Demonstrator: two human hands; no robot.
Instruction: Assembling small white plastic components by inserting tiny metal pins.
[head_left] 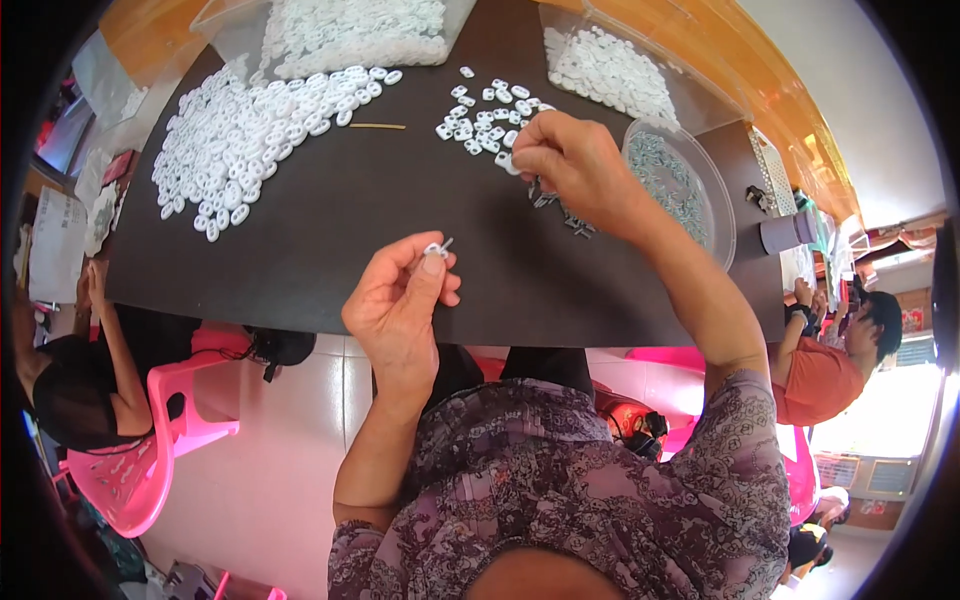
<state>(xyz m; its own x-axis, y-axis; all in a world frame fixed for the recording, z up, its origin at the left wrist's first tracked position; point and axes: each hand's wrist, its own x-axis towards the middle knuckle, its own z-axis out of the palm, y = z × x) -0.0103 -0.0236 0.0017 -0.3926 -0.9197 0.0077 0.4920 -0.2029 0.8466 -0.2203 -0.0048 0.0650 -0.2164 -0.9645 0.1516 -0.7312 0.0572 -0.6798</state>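
Near the table's front edge, my left hand [398,300] pinches a small white plastic piece [434,250] between thumb and fingers. A thin metal pin [447,243] sticks out of that piece. Further off and to the right, my right hand [580,165] is closed, its thumb and fingertips on a small white two-holed piece [507,160] at the edge of a loose group of such pieces [485,125]. Below that hand lie several small metal parts [578,226], partly covered by it. A big heap of white oval two-holed pieces [250,130] spreads over the table's left side.
Clear bins of white pieces, one left [225,12] and one right [690,85], stand at the back. A round clear tub [727,225] of metal parts sits right. A thin yellowish strip [377,126] lies mid-table. People sit at both sides, with pink chairs [155,440] around.
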